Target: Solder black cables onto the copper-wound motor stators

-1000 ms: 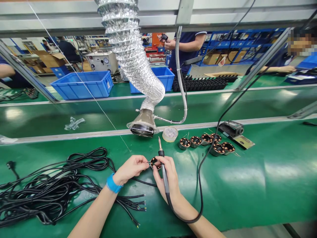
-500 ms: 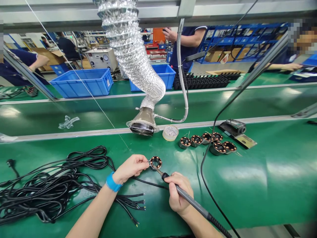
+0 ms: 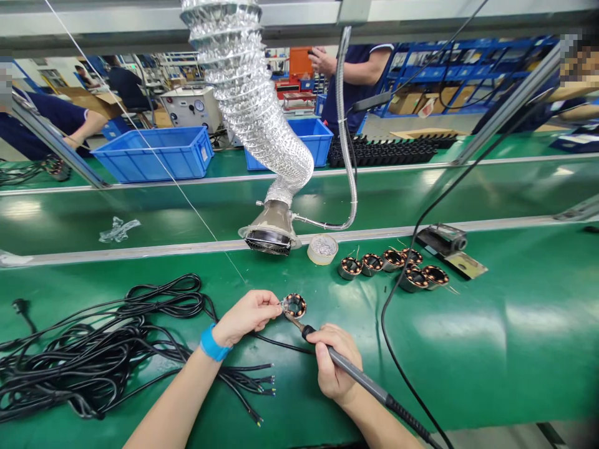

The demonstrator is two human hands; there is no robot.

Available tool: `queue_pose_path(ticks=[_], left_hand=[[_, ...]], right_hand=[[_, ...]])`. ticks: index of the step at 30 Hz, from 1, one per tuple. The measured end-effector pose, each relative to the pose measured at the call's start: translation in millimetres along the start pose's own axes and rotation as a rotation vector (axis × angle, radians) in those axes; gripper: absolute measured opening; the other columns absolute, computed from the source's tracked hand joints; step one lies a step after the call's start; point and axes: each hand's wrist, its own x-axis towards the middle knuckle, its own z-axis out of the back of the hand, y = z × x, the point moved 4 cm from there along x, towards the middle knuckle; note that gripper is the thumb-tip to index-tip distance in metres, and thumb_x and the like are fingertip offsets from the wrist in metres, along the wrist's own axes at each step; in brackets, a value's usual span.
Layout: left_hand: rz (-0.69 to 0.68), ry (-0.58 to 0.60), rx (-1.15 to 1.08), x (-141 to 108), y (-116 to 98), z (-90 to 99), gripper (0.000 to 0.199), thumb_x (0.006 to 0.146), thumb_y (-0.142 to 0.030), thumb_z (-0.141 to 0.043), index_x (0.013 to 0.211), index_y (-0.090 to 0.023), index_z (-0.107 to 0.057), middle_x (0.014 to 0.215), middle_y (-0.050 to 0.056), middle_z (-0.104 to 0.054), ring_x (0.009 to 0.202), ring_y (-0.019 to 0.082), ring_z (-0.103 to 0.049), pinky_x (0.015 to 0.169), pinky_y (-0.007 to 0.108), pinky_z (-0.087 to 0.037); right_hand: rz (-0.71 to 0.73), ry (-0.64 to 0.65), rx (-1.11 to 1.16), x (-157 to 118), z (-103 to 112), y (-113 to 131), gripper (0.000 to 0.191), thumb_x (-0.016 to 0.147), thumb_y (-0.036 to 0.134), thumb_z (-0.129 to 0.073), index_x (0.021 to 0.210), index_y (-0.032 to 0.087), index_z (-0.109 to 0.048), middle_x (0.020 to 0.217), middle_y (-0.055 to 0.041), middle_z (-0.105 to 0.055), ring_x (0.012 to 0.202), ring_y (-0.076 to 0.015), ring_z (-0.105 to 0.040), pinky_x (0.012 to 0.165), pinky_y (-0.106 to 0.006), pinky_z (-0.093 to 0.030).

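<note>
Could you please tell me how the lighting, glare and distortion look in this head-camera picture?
Head view: bright, even overhead light; white glare patches on the glossy green bench mat; the wide lens bows the grey conveyor rail; the hands, left and right, stay sharp; distant faces are pixelated.

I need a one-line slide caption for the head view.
Right hand touches black soldering iron to copper-wound stator ring pinched by left hand.
</note>
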Motion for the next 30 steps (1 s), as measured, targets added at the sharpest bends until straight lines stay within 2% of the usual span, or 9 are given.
queue_pose_path(ticks=[7, 24, 30], left_hand=[[-0.003, -0.001, 0.008, 0.0, -1.2, -1.1, 0.024, 0.078, -0.035, -0.068, 0.077, -0.013, -0.057, 0.061, -0.006, -0.047, 0.043, 0.003, -0.030, 0.040, 0.018, -0.023], [-0.003, -0.027, 0.026, 1.3, -1.2, 0.3, 0.025, 0.078, -0.036, -0.068, 0.077, -0.014, -0.057, 0.062, -0.006, -0.046, 0.043, 0.003, -0.031, 0.040, 0.017, -0.024], [-0.030, -0.029, 0.068, 0.4, -2.1, 0.5, 0.025, 0.079, -0.037, -0.066, 0.077, -0.015, -0.056, 0.058, -0.007, -0.046, 0.042, 0.004, -0.035, 0.041, 0.017, -0.030]], right_hand=[[-0.062, -0.090, -0.051, -5.8, 4.0, -5.9, 0.020, 0.085, 0.011, -0.047, 0.090, 0.023, -0.063, 0.071, 0.0002, -0.066, 0.067, -0.0184, -0.064, 0.064, -0.033, -0.051], [-0.032, -0.089, -0.046, -0.4, 3.9, -2.5, 0.019, 0.086, 0.010, -0.048, 0.088, 0.021, -0.063, 0.073, 0.0012, -0.066, 0.067, -0.0144, -0.063, 0.067, -0.029, -0.050], [-0.040, -0.088, -0.045, -1.7, 3.4, -3.6, 0.019, 0.086, 0.010, -0.048, 0.089, 0.021, -0.063, 0.073, 0.0013, -0.065, 0.068, -0.0138, -0.062, 0.067, -0.028, -0.049]])
